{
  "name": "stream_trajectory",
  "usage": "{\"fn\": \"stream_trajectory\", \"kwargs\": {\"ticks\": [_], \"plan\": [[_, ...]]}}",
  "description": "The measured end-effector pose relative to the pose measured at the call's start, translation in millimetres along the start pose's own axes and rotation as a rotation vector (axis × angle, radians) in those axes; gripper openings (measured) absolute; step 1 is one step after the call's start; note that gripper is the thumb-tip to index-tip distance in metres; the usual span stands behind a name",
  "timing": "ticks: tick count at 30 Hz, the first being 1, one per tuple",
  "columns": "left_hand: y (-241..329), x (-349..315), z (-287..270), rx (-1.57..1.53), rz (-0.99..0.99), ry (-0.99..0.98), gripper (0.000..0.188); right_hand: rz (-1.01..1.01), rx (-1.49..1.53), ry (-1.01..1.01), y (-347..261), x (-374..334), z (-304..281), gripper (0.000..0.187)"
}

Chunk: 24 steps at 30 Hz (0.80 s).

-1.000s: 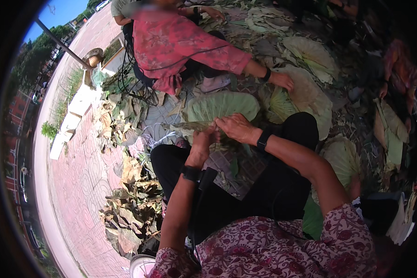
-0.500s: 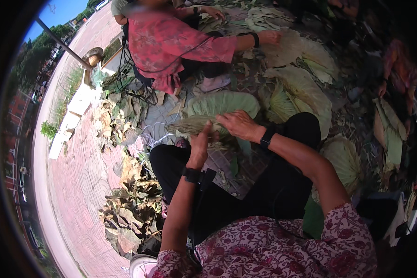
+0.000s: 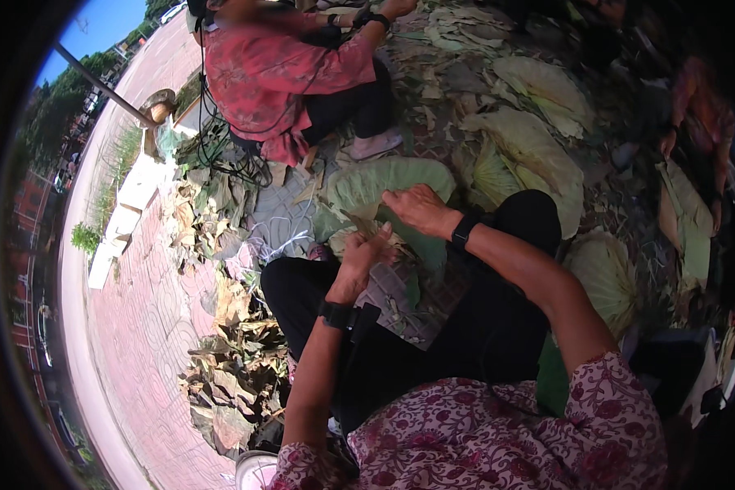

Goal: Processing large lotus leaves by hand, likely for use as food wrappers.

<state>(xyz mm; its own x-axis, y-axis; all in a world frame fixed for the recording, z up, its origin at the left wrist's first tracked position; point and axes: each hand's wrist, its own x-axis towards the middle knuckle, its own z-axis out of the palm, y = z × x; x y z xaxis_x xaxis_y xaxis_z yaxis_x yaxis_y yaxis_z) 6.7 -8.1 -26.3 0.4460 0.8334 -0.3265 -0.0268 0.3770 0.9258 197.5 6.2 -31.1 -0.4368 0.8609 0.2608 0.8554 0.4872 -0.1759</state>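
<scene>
My left hand (image 3: 362,256) and my right hand (image 3: 415,209) meet over a large green lotus leaf (image 3: 400,184) that lies over my knees. Both hands pinch a folded, dried-looking part of the leaf (image 3: 377,237) between them. Each wrist wears a black band. My legs in black trousers (image 3: 465,327) are crossed below the leaf. A grey patterned cloth (image 3: 400,302) lies on my lap under the hands.
A person in a red patterned top (image 3: 282,73) sits opposite, one arm reaching toward the top edge. Large pale leaves (image 3: 539,151) cover the ground to the right. A heap of dry brown leaves (image 3: 229,359) lies on the brick paving at left.
The person opposite has pulled an arm back from the leaves at right and raised it toward the top. My hands have shifted slightly on the folded leaf.
</scene>
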Motion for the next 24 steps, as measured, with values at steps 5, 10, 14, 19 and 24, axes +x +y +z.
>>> {"fn": "stream_trajectory", "kwargs": {"ticks": [5, 10, 14, 19, 24], "plan": [[-2.8, -1.1, 1.9, 0.216, 0.244, 0.21, 0.034, -0.041, -0.002, 0.058, -4.6, -7.4, 0.8, 0.017], [-0.4, 0.4, -10.8, 0.162, 0.263, 0.292, 0.031, -0.034, 0.005, 0.03, -8.5, -6.6, -1.2, 0.02], [2.4, -2.1, -4.9, 0.054, 0.16, 0.209, 0.026, -0.027, 0.026, 0.078, -21.8, -1.3, -5.6, 0.023], [8.7, -3.9, 0.7, 0.035, 0.126, 0.125, 0.02, -0.079, 0.062, 0.071, -22.2, 4.3, 2.3, 0.021], [13.6, -10.5, -2.4, 0.036, 0.071, -0.016, 0.018, 0.045, 0.005, 0.017, 0.8, 10.4, 7.6, 0.015]]}}
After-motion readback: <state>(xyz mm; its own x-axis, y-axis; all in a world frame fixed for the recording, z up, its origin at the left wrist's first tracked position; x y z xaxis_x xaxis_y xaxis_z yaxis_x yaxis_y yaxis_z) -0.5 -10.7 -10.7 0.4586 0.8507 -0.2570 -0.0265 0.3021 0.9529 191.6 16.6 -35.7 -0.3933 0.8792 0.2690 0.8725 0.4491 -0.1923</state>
